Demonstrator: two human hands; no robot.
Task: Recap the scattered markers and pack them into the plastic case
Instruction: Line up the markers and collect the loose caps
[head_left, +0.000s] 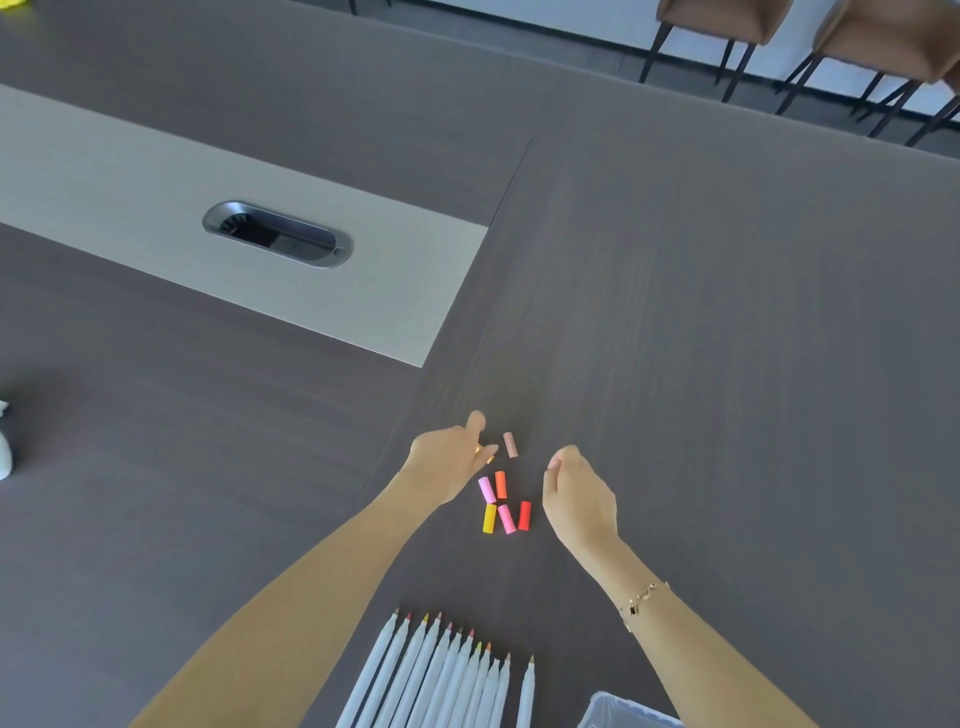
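Observation:
Several loose marker caps lie together on the dark table: pale pink, light pink, orange-red, yellow-orange, pink and red. My left hand is just left of them, its fingers curled round a small orange cap that is mostly hidden. My right hand hovers just right of the caps with fingers loosely curled and nothing visible in it. A row of several uncapped white markers lies near me, tips pointing away. A corner of the clear plastic case shows at the bottom edge.
One marker lies apart between the row and the case. A pale inlay with an oval cable port sits far left. Brown chairs stand past the table's far edge. A white object pokes in at the left.

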